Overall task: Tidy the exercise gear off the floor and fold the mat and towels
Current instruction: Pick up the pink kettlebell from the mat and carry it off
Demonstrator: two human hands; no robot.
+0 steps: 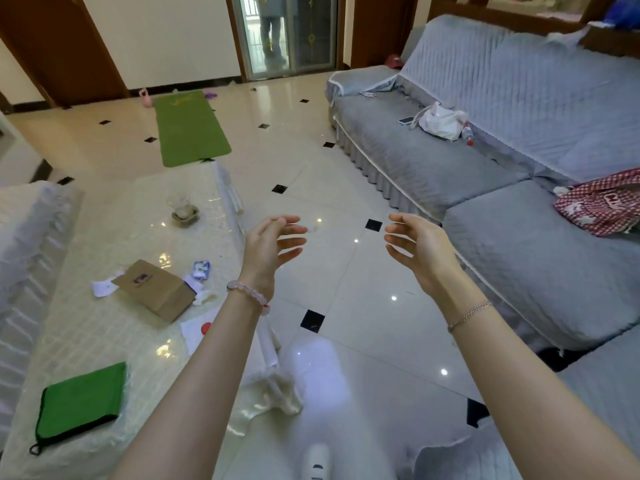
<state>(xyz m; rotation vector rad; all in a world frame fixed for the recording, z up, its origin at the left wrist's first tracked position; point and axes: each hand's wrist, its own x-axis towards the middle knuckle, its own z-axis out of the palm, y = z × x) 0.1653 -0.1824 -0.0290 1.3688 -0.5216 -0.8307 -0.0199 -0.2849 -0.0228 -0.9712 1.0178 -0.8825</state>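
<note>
Both hands, left hand (273,247) and right hand (420,247), hover empty over the tiled floor (346,289), fingers loosely spread. The green yoga mat (190,128) lies unrolled far ahead beside a pink kettlebell (145,97); a folded green towel (81,400) rests on the coffee table (104,341).

Head view. Both forearms extend over the tiled floor (346,289), palms facing each other. The left hand (273,244) and right hand (419,247) hold nothing, and their fingers are loosely spread. At 11 o'clock, far off, a green mat (190,129) lies flat on the floor, with a pink kettlebell (145,98) just beside its far left corner. At 8 o'clock a folded green cloth (81,401) rests on the covered table (104,237); a brown paper bag (156,289) lies farther along. At 2 o'clock a grey sofa (485,168) carries a white bag (441,121) and a phone (406,120).
</note>
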